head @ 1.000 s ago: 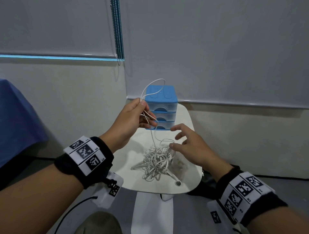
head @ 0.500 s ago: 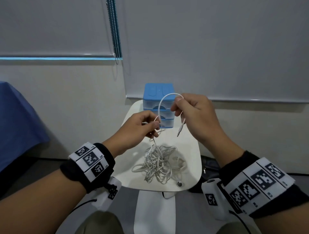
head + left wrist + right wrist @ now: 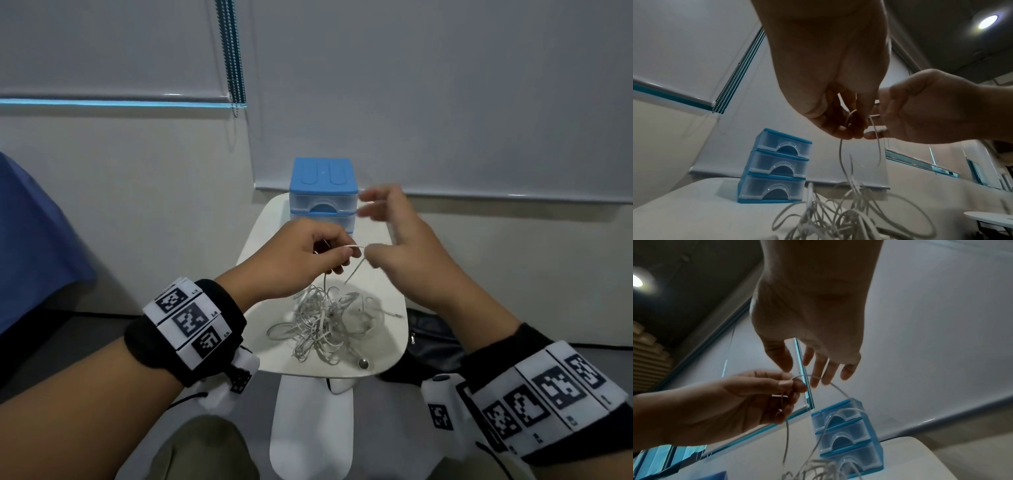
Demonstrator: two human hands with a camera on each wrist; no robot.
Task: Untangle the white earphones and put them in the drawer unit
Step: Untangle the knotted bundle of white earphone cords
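White earphones (image 3: 325, 322) lie in one tangled heap on the counter (image 3: 260, 236) w/ one strand lifted & pinched by left hand (image 3: 301, 260) fingers. Right hand (image 3: 407, 246) just beside it, fingers spread wide, holding nothing. One blue drawer unit (image 3: 323, 192) behind the heap: 3 clear drawers, all closed, contents can't be made out.

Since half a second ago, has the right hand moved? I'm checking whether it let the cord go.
Yes. The right hand has opened and dropped lower against the drawer unit, fingers spread; the left hand alone pinches the white earphones cord.
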